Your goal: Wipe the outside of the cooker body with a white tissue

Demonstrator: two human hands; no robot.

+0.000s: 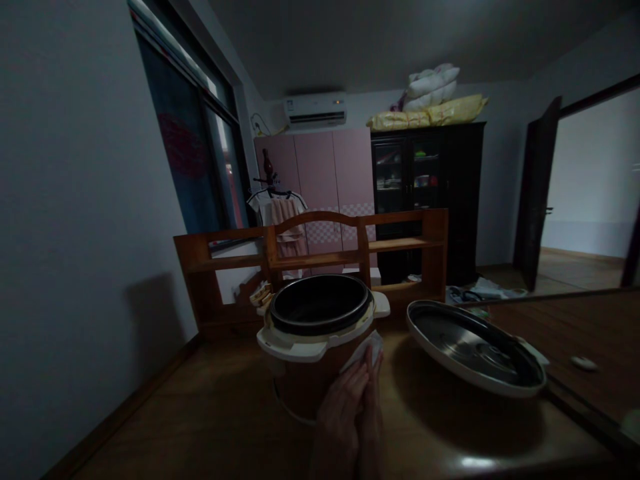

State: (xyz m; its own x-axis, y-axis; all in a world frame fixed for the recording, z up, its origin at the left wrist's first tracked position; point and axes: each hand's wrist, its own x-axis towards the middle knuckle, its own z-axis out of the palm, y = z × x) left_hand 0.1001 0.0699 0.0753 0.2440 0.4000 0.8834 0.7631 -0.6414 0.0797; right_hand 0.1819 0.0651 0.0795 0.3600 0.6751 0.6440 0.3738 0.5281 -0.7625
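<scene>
Holding a white cloth (361, 349) against the near right side of an open cooker.
The left hand (343, 399) and right hand (371, 395) press close together, fingers stretched forward at the cloth; whether either one pinches it, I cannot tell. The cloth's long axis slants up to the right. The cooker (306, 381) stands upright on the wooden table (210, 407), mouth upward, its side handles on a line from near left to far right. Beside it, the lid (475, 348) lies tilted, inner face up, slanting down rightward.
</scene>
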